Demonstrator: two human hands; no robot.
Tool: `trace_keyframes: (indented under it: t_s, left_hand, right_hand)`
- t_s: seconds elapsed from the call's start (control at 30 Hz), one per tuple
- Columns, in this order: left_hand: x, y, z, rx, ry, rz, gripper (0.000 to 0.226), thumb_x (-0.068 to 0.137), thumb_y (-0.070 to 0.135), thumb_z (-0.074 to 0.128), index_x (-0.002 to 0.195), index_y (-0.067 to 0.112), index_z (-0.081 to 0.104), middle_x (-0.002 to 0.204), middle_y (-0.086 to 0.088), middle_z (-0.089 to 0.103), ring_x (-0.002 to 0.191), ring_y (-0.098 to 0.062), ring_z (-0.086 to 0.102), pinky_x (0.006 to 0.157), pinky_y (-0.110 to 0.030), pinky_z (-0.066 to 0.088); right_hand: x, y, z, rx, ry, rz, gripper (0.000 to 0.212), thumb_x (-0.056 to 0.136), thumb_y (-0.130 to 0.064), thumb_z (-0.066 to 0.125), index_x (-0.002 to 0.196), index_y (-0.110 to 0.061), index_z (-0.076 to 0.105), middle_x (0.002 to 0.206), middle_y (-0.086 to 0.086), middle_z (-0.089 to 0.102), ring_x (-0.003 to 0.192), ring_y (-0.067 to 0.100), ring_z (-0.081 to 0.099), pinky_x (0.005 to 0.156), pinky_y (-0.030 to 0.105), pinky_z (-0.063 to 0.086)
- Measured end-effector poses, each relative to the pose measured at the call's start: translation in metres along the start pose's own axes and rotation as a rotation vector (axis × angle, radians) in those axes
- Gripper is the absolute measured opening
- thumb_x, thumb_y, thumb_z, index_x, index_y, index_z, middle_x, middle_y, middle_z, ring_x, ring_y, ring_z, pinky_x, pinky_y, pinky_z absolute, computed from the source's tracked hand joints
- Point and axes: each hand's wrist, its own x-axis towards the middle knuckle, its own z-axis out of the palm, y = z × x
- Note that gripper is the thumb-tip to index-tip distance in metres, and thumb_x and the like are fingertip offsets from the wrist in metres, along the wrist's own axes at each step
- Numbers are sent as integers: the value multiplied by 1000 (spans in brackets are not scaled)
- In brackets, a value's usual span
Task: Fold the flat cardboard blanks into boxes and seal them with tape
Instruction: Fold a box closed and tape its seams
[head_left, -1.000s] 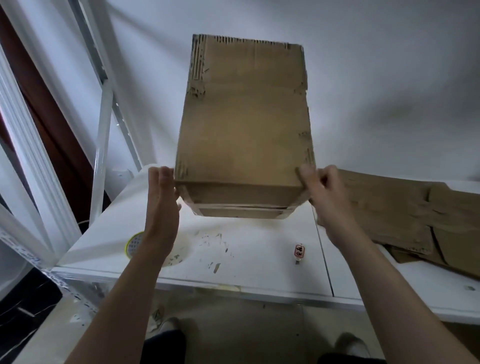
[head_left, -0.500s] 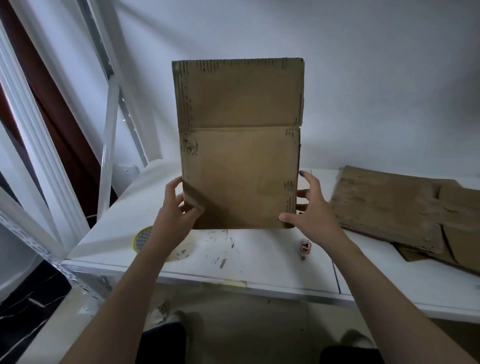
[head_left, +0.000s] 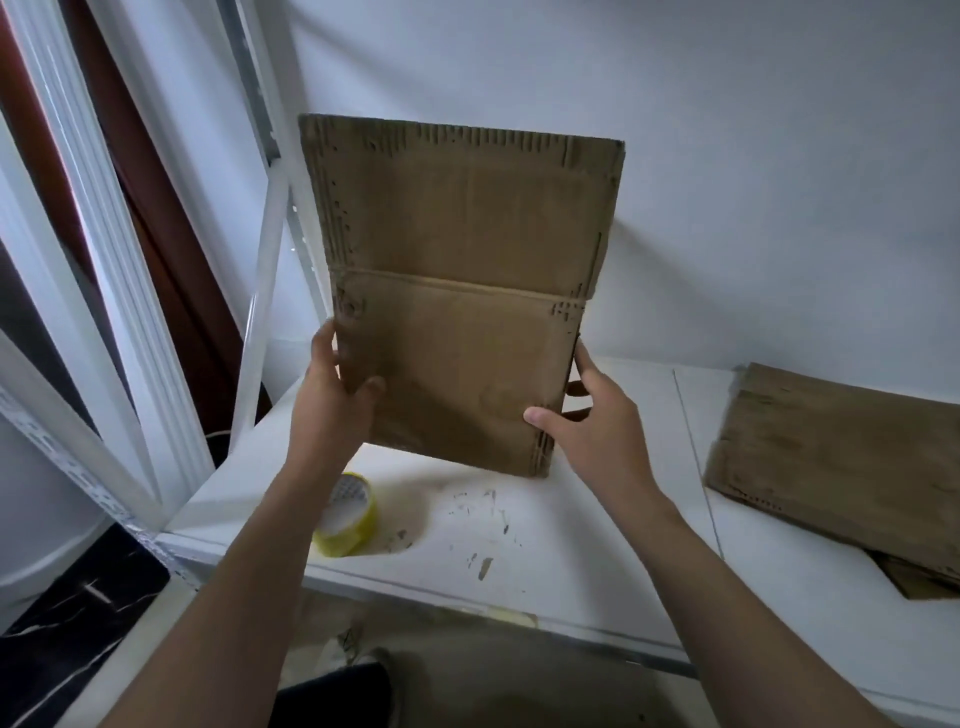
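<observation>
Cardboard blank (head_left: 462, 291) held upright in both hands.
It stands on end over the white table (head_left: 519, 545) — whether its lower edge touches cannot be told. The left hand (head_left: 332, 395) grips its edge at 8 o'clock and the right hand (head_left: 582, 431) at 4 o'clock, thumbs on the near face, fingers curled behind. A yellow tape roll (head_left: 348, 514) lies at 7 o'clock — the stacked blanks (head_left: 831, 457) at 3 o'clock.

A plain white wall (head_left: 753, 182) backs a scuffed white tabletop (head_left: 571, 545) with a seam on its right. White metal struts (head_left: 258, 312) stand at the left before dark brown woodwork (head_left: 176, 270). Black marbled floor (head_left: 67, 623) lies below.
</observation>
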Motion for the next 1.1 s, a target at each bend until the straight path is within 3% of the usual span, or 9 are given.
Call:
trace_keyframes:
  t_s: [0.1, 0.23, 0.33, 0.43, 0.53, 0.67, 0.87, 0.93, 1.1]
  left_hand:
    - [23, -21, -14, 20, 78, 35, 69, 90, 4, 61, 147, 28, 31, 114, 0, 63, 84, -25, 67, 67, -44, 55]
    - [39, -45, -34, 75, 162, -45, 66, 88, 12, 65, 143, 28, 32, 111, 3, 60, 84, -21, 65, 68, -36, 52]
    - [43, -71, -45, 112, 145, -129, 74, 89, 21, 70, 148, 28, 27, 115, -6, 61, 95, -35, 66, 80, -50, 55]
    - [45, -94, -44, 182, 119, -245, 84, 91, 27, 73, 155, 19, 19, 136, -16, 55, 117, -40, 59, 89, -41, 48]
    - [48, -105, -38, 168, 119, -359, 95, 86, 34, 79, 155, 13, 17, 149, -18, 46, 128, -41, 53, 99, -43, 45]
    - [61, -117, -38, 201, 105, -305, 110, 89, 39, 75, 161, 14, -4, 165, -16, 23, 148, -31, 33, 110, -44, 39]
    - [60, -123, -40, 294, -174, -157, 90, 90, 56, 66, 155, 55, 4, 169, 6, 13, 152, -25, 25, 108, -48, 44]
    - [53, -115, -38, 349, -237, -133, 87, 88, 61, 64, 150, 64, 3, 169, 10, 12, 152, -28, 24, 112, -53, 39]
    - [16, -80, -21, 570, -311, -84, 87, 86, 67, 61, 151, 62, 3, 169, 1, 9, 153, -34, 14, 113, -66, 27]
  right_hand:
    - [1, -3, 42, 39, 46, 8, 60, 82, -38, 82, 128, -14, 53, 108, -5, 58, 94, 16, 63, 84, 42, 59]
    - [9, -15, 83, 143, 67, -75, 61, 91, -23, 74, 145, -22, 46, 112, -10, 56, 101, 9, 59, 93, 30, 57]
    - [19, -16, 112, 145, -19, -82, 76, 94, -13, 68, 156, -37, 31, 122, -10, 59, 113, 11, 60, 102, 28, 51]
    - [19, -10, 142, 87, -162, -52, 79, 96, -16, 65, 157, -43, 23, 134, -2, 62, 118, 22, 63, 104, 39, 51]
    - [22, -14, 165, -36, -283, -24, 80, 99, -30, 63, 160, -36, 12, 139, 0, 61, 120, 27, 62, 98, 36, 51]
    - [37, -20, 180, -104, -357, 33, 82, 100, -37, 57, 160, -40, 1, 139, 2, 61, 114, 28, 62, 88, 31, 48]
    - [44, -34, 194, -230, -546, 21, 82, 96, -37, 58, 158, -47, 5, 145, 2, 55, 109, 27, 61, 86, 38, 50]
    - [48, -37, 184, -294, -546, 4, 83, 95, -37, 58, 157, -48, 5, 153, -1, 47, 125, 31, 56, 95, 40, 49]
    - [41, -32, 119, -483, -525, -59, 85, 93, -35, 57, 156, -53, 2, 162, -6, 32, 130, 33, 52, 89, 40, 50]
